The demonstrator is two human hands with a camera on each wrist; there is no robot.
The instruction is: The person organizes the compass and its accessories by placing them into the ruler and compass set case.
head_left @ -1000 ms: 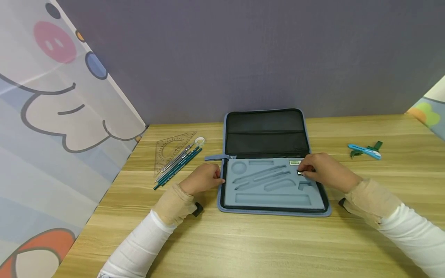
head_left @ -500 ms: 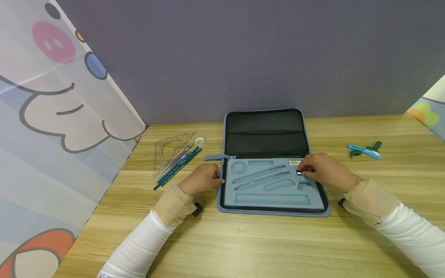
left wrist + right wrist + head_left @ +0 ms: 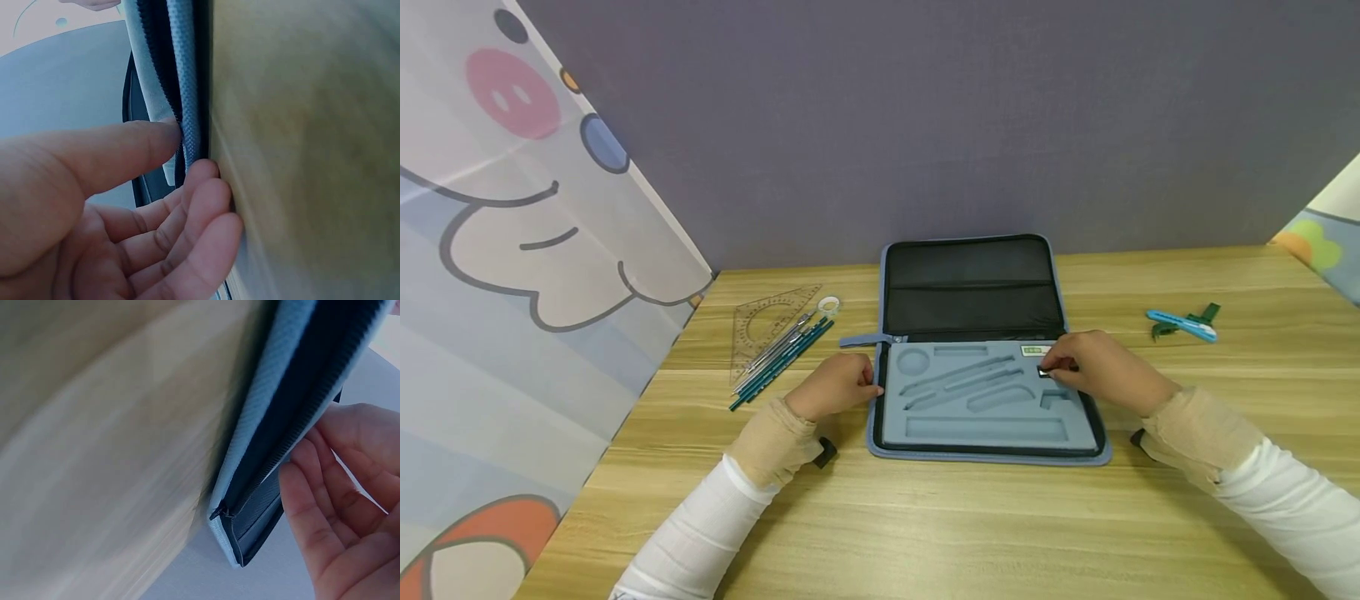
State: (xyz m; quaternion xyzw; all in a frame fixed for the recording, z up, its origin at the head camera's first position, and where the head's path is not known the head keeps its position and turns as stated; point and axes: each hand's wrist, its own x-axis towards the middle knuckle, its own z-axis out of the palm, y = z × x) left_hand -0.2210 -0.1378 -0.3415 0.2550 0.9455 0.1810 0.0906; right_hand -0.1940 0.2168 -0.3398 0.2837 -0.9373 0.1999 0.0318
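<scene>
A blue zip case (image 3: pixel 989 456) lies unfolded on the wooden table, its grey foam insert (image 3: pixel 955 407) full of shaped hollows. With thumb and fingers, my left hand (image 3: pixel 838 387) pinches the left edge of the case; the left wrist view has the thumb inside the rim and the fingers outside. My right hand (image 3: pixel 1097 367) is over the insert's upper right, its fingertips on a small black piece with a shiny edge (image 3: pixel 1043 372), mostly covered by them. A white-and-green eraser (image 3: pixel 1033 351) sits just above this piece in its hollow. The right wrist view hides the small piece.
Left of the case lie a clear set square (image 3: pixel 745 333), metal compasses (image 3: pixel 775 350), dark green pencils (image 3: pixel 790 358) and a white tape roll (image 3: pixel 829 306). To the right, a light blue cutter (image 3: pixel 1180 324) crosses a dark green piece (image 3: pixel 1210 313). A grey partition (image 3: pixel 970 125) stands behind.
</scene>
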